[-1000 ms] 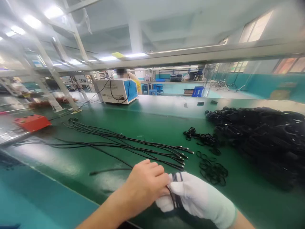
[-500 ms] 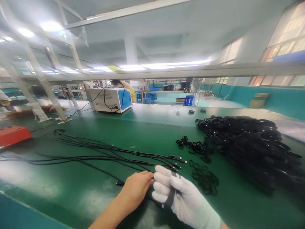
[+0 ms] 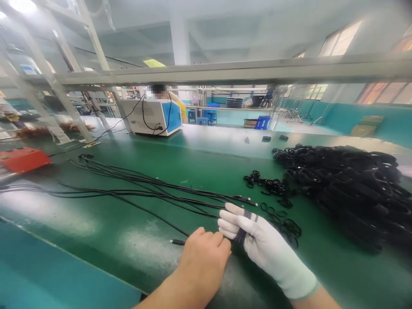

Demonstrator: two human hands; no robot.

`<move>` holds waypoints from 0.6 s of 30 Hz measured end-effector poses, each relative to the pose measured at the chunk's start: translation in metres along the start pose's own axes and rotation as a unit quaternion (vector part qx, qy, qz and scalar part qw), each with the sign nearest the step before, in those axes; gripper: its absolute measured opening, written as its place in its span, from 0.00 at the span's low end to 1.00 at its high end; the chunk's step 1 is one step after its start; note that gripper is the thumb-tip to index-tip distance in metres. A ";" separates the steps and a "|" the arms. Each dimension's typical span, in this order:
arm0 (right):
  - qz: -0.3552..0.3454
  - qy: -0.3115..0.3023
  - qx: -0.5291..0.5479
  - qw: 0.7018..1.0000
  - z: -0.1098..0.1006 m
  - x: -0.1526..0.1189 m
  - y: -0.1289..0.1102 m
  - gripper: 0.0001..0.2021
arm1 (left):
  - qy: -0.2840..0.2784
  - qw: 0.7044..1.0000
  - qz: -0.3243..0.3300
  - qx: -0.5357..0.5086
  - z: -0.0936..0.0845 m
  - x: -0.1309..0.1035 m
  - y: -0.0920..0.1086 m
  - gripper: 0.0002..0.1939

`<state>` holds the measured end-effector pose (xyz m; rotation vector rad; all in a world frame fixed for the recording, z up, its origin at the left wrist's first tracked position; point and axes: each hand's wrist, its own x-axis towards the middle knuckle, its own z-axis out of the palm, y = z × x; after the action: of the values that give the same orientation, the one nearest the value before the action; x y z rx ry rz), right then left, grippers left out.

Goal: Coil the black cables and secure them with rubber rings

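Bare and closed, my left hand (image 3: pixel 206 257) is at the front of the green table, its fingers around a black cable (image 3: pixel 154 213) that runs in from the left. A connector (image 3: pixel 177 242) pokes out beside its knuckles. My right hand (image 3: pixel 257 234), in a white glove, is just right of it, palm turned up. Black loops (image 3: pixel 240 235) cross its fingers, and the thumb presses over them; they look like coiled cable. The left fingertips are close to these loops, and whether they touch is hidden. Loose black cables (image 3: pixel 135 178) lie behind both hands, with metal plugs (image 3: pixel 254 204) at their right ends.
A big heap of black coiled cables (image 3: pixel 347 193) covers the right side. Small black rings (image 3: pixel 283 221) lie between it and my glove. A white-and-blue box (image 3: pixel 151 118) stands at the back, a red box (image 3: pixel 25 159) at left. A metal rail (image 3: pixel 225 74) crosses above the table.
My view has tilted down. Both hands appear farther right and slightly higher; the left has turned over more, knuckles up, and the right fingers are straighter.
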<state>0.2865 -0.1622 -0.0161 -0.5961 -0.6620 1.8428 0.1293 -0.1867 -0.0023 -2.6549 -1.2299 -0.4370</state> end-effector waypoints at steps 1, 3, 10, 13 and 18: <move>0.009 -0.004 -0.020 1.000 0.001 0.000 0.003 0.16 | 0.019 0.999 0.046 0.012 -0.004 0.003 -0.006 0.09; 0.042 -0.043 -0.041 0.997 0.004 -0.001 0.009 0.14 | 0.037 0.990 0.134 0.027 -0.016 0.012 -0.020 0.10; 0.164 -0.201 0.050 0.964 0.007 -0.007 0.020 0.14 | -0.005 0.968 0.224 -0.113 -0.032 0.042 -0.062 0.12; 0.188 -0.214 0.038 0.958 0.004 -0.007 0.022 0.18 | -0.027 0.960 0.214 -0.181 -0.023 0.042 -0.064 0.08; 0.195 -0.206 0.039 0.958 -0.002 -0.005 0.024 0.15 | -0.065 0.963 0.181 -0.188 -0.035 0.044 -0.057 0.07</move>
<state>0.2740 -0.1741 -0.0331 -0.3002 -0.7792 2.3876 0.1060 -0.1292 0.0476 -3.1876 -0.7117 -0.4799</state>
